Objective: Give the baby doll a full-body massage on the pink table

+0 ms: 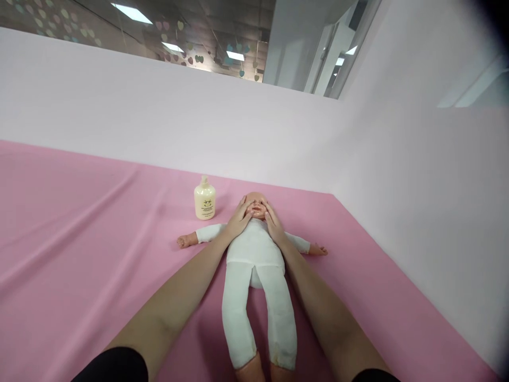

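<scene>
A baby doll [255,245] with a white cloth body lies on its back, its arms spread to the sides and its legs toward me. My left hand [238,218] rests along one side of the doll's face, fingers stretched out over the cheek. On the opposite cheek lies my right hand [274,222], its fingers also extended and flat. Between the two hands the doll's mouth, nose and forehead show. Just left of the doll's head stands a cream-coloured pump bottle [204,199] with dark print, apart from both hands.
Pink sheeting [99,239] with several creases covers the surface under the doll. A white wall [167,111] closes off the back, and another white wall [429,201] runs along the right. Above the back wall, a window [207,37] shows ceiling lights and hanging decorations.
</scene>
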Demonstrator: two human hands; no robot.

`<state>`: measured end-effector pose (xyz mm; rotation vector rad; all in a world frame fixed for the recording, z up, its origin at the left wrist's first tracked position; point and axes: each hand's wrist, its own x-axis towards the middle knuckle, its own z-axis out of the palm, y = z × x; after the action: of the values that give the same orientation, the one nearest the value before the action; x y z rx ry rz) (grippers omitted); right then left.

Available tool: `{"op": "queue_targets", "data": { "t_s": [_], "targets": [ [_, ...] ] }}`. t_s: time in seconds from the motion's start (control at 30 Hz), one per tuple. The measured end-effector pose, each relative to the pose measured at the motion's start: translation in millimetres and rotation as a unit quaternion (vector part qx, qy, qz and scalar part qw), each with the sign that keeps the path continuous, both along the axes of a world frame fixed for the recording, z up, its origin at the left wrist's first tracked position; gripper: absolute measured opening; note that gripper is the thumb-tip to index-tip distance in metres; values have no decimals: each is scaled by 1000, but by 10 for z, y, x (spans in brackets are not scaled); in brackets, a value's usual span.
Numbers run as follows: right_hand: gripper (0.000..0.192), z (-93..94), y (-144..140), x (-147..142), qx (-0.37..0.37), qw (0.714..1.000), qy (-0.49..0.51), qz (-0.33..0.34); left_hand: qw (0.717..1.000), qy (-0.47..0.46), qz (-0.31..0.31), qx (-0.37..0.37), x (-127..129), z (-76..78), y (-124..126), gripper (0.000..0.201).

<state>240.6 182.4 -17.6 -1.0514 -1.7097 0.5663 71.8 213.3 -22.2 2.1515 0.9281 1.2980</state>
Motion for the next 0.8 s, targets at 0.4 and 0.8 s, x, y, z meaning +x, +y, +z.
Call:
{"op": "queue_targets", "data": {
  "t_s": [0.4,0.8],
  "targets": [
    [70,33,62,-57,-168,977,104,-77,971,-96,70,-208,51,107,-13,64],
    [61,53,29,-57,-50,993,12,-110,974,-112,66,-187,78,51,38,59]
  ]
}}
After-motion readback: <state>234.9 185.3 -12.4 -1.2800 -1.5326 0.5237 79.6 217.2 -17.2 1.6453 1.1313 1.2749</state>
